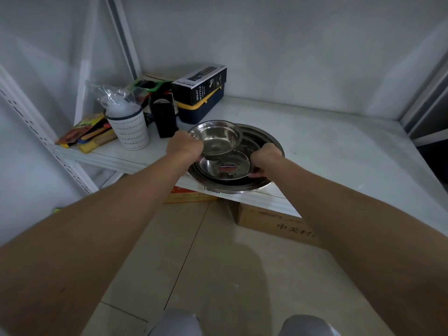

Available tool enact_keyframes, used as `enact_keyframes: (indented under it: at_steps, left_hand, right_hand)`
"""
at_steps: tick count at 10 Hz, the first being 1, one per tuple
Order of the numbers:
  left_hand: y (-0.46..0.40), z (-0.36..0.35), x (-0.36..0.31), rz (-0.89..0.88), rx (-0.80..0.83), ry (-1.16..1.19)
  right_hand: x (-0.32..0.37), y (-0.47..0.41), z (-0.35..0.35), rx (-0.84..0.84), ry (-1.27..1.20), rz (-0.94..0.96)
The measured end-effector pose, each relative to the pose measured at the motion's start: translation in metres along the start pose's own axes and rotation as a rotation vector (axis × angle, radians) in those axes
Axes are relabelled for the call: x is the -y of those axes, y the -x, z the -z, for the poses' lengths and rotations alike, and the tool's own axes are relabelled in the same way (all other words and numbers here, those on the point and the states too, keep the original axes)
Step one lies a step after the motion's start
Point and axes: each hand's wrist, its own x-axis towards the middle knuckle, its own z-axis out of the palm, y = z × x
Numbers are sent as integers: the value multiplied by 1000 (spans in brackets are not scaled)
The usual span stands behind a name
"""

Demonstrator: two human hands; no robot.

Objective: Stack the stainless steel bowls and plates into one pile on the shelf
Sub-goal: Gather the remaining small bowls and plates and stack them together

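A large steel plate [266,184] lies at the front edge of the white shelf [339,146], partly over the edge. A medium steel bowl [225,169] with a red label sits inside it. My right hand [264,157] grips that bowl's right rim. My left hand [185,146] holds a small steel bowl [217,139] by its left rim, tilted and just above the medium bowl.
At the shelf's back left stand a white perforated cup [132,129] with a plastic bag, a black bottle [164,117], a spray bottle box [201,84] on a blue and yellow case, and packets [89,135]. Cardboard boxes [278,221] sit on the floor below.
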Motion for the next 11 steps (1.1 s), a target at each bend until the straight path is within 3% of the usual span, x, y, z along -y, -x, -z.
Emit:
enact_keyframes:
  at_steps: [1,2,3,6,8,10,11]
  left_hand:
    - [3,-8,-3,17,44,15]
    - [4,-15,-5,10,74,42]
    - [5,-21,-6,6,96,29]
    - [3,-39,-7,129,216,-13]
    - [1,-37,-3,113,230,-233]
    - [2,-33,2,-152,181,-609]
    - [5,-32,-5,-248,146,-574]
  right_hand:
    - [0,1,3,-76,210,133]
    - [3,2,9,-175,257,241]
    - [4,0,12,-182,191,265]
    - [-3,-6,11,-96,317,304]
    - [-5,-12,7,-59,405,349]
    - [0,-14,7,-69,407,384]
    - [5,-7,12,-140,384,426]
